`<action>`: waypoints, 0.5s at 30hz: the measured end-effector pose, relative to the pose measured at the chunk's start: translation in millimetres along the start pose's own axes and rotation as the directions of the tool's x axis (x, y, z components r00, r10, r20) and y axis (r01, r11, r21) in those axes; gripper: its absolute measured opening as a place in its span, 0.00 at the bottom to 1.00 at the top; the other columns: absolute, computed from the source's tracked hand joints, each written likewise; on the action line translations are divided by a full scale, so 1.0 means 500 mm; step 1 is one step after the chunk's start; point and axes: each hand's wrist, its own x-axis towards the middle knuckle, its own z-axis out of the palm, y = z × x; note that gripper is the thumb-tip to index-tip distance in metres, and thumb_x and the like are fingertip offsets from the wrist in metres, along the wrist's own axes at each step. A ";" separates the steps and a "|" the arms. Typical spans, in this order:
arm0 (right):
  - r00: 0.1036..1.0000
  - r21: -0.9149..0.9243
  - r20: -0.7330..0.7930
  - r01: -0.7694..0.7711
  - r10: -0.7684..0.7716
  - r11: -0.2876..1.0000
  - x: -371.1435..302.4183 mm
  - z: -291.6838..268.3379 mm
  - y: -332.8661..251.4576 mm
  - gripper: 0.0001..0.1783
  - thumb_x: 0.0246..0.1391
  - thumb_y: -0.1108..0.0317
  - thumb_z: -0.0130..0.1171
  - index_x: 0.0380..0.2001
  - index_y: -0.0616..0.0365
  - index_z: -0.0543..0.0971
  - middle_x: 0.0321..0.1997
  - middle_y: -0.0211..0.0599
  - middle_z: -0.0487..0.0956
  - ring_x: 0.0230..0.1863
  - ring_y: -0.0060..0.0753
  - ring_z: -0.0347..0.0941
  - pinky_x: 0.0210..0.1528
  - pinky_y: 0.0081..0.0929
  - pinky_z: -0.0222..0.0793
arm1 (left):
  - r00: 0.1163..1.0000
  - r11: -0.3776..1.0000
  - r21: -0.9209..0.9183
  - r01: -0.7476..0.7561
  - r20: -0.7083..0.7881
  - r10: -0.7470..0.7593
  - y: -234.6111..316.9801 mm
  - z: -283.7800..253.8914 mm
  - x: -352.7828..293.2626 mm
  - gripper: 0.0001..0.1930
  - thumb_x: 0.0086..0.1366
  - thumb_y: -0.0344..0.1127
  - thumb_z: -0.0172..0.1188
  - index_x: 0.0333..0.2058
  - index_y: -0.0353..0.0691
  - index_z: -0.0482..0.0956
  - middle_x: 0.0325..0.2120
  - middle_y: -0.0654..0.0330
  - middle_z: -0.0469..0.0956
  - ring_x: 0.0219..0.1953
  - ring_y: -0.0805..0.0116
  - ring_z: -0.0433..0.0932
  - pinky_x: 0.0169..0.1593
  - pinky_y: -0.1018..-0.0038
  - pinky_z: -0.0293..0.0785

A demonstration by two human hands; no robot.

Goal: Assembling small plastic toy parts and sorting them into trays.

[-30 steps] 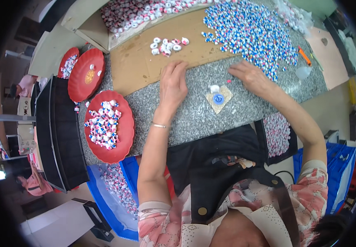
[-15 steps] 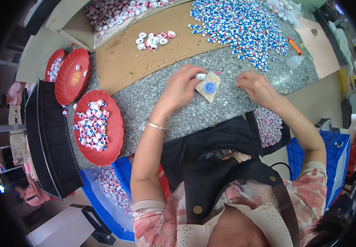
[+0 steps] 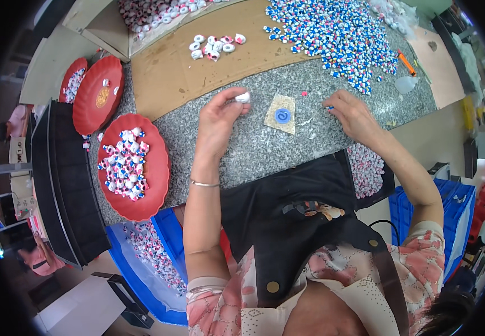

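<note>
Counter: was speckled grey stone, with one sheet of cardboard lying beyond the blue disc.
Blue disc: just the one, on a small tan pad between the two hands, touching neither.
Left hand: was left of the disc, thumb and fingers closed around one white piece.
Right hand: was right of the disc, fingertips pinched on what looked like one tiny blue bit. Fingers hid most of it, so I couldn't tell its shape.
Hands at work: looked to me like the pick-up step, one part per hand, nothing joined yet.
Next move: imo it called for a steady grip on both parts and turning the white one so its right side showed, since they were pretty small.
White pieces on cardboard: about ten by my count, beyond the disc and to its left. A couple overlapped, so don't hold me to it.
Blue-and-white heap: beyond the disc and to its right, way too many to count.
Red plates: three, all left of the disc. Nearest one had a pile I couldn't count either.
Odds and ends: one pink speck just beyond the disc, one orange tool well off to its right.
</note>
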 end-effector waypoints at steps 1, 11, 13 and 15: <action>1.000 -0.001 -0.001 -0.005 0.005 1.000 0.001 -0.004 0.003 0.09 0.51 0.79 0.55 0.37 0.61 0.78 0.35 0.44 0.73 0.39 0.50 0.72 0.40 0.39 0.68 | 1.000 0.996 -0.089 -0.005 0.009 0.006 0.005 -0.004 -0.011 0.13 0.61 0.20 0.56 0.45 0.33 0.75 0.37 0.61 0.79 0.39 0.74 0.77 0.45 0.80 0.74; 0.996 0.023 0.085 -0.041 0.039 0.999 0.020 -0.011 0.006 0.09 0.52 0.78 0.56 0.38 0.62 0.77 0.35 0.45 0.75 0.39 0.49 0.74 0.40 0.37 0.70 | 0.999 0.991 -0.132 -0.011 -0.045 0.006 0.000 0.000 -0.124 0.14 0.65 0.23 0.53 0.49 0.33 0.71 0.42 0.58 0.76 0.43 0.71 0.77 0.49 0.74 0.74; 0.999 0.018 0.037 -0.041 0.040 0.999 0.010 -0.014 0.002 0.09 0.52 0.77 0.56 0.38 0.62 0.77 0.36 0.45 0.75 0.39 0.49 0.74 0.41 0.38 0.70 | 0.998 0.996 -0.063 -0.056 -0.022 0.055 -0.011 0.003 -0.134 0.14 0.65 0.24 0.52 0.50 0.33 0.70 0.42 0.57 0.76 0.43 0.70 0.77 0.49 0.74 0.74; 1.000 -0.037 -0.006 -0.028 0.028 0.999 0.005 -0.017 0.006 0.08 0.52 0.76 0.57 0.37 0.62 0.77 0.36 0.45 0.75 0.39 0.49 0.74 0.41 0.38 0.70 | 0.997 0.994 0.084 -0.067 -0.018 0.069 -0.015 0.001 -0.134 0.14 0.67 0.25 0.51 0.50 0.33 0.70 0.45 0.56 0.76 0.43 0.69 0.77 0.49 0.74 0.74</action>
